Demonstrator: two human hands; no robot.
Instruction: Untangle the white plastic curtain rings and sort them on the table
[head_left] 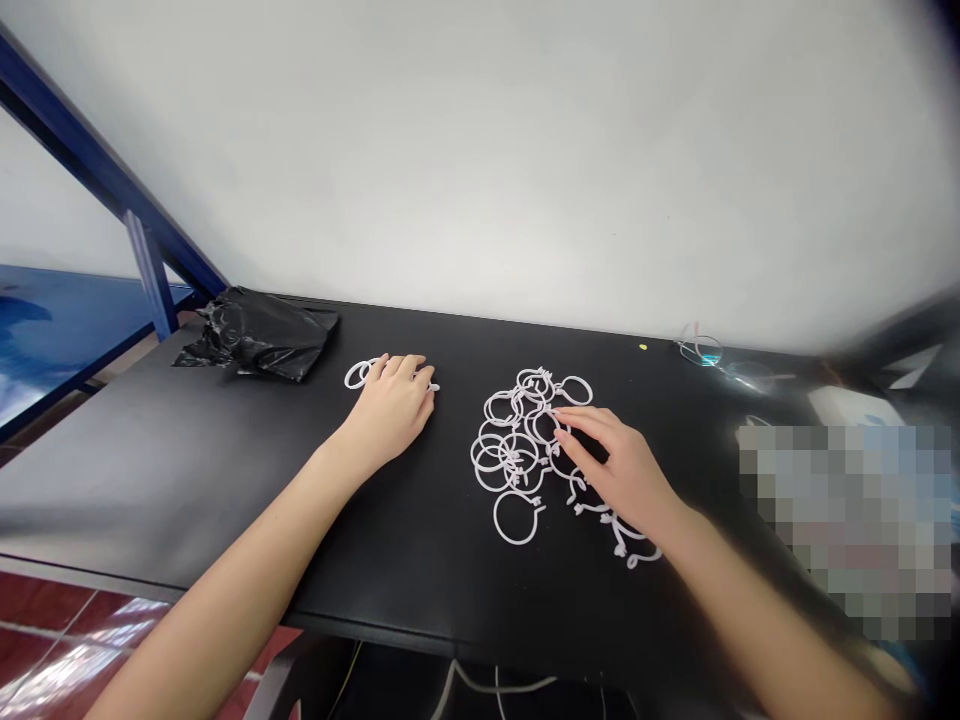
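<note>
Your 2 hands at the white rings (514, 457) on the table (420, 560).
Your left hand (394, 405) covers other rings (348, 375) near the back edge, its grip hidden; your right hand (622, 465) is at the pile midway between front and back edges, fingers narrow about 1 ring, though you can't tell if they hold it. A bag (274, 335) lies by the back left corner.
</note>
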